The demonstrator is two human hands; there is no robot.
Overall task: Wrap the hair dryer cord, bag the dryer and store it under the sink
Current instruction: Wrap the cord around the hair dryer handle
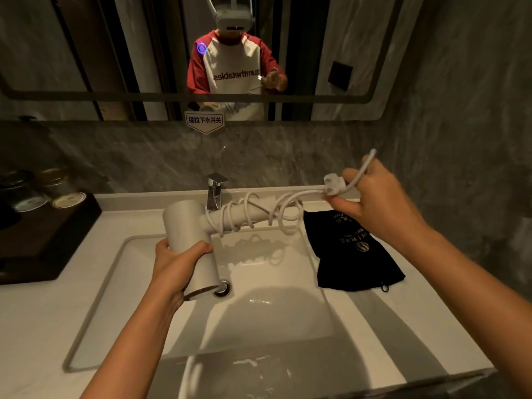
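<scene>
Over the sink basin (pixel 276 306) I hold a white hair dryer (pixel 187 223). My left hand (pixel 178 263) grips its barrel, and the handle points right. The white cord (pixel 259 211) is coiled in several loops around that handle. My right hand (pixel 371 197) pinches the cord's free end beside the white plug (pixel 334 184), with a loop of cord sticking up behind the fingers. A black drawstring bag (pixel 354 254) with gold print lies flat on the counter at the basin's right edge, below my right hand.
A chrome faucet (pixel 215 191) stands behind the dryer. A dark wooden tray (pixel 43 234) with lidded jars (pixel 62 188) sits on the left of the white counter (pixel 403 326). Above the counter a mirror (pixel 86 53) reflects the person. A grey stone wall closes the right side.
</scene>
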